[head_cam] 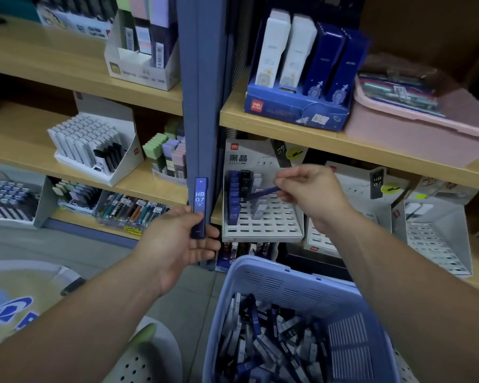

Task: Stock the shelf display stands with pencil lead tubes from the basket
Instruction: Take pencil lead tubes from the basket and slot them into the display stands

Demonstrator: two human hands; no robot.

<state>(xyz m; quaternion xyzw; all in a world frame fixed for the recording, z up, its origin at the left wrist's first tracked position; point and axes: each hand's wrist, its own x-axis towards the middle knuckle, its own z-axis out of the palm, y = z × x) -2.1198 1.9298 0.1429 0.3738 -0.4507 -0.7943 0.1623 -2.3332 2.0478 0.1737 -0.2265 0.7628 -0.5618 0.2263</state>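
My left hand grasps an upright blue tube; my right hand pinches another blue tube over the display stand, above the basket.

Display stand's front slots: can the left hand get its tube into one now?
Probably yes. The left hand holds a blue tube left of the display stand, whose front rows show empty; the right hand, holding a second tube, is farther back.

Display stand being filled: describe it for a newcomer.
Find the blue shelf post; look just right of it, above the basket. The white slotted display stand there has a column of blue tubes along its left edge; the stands on its right show none.
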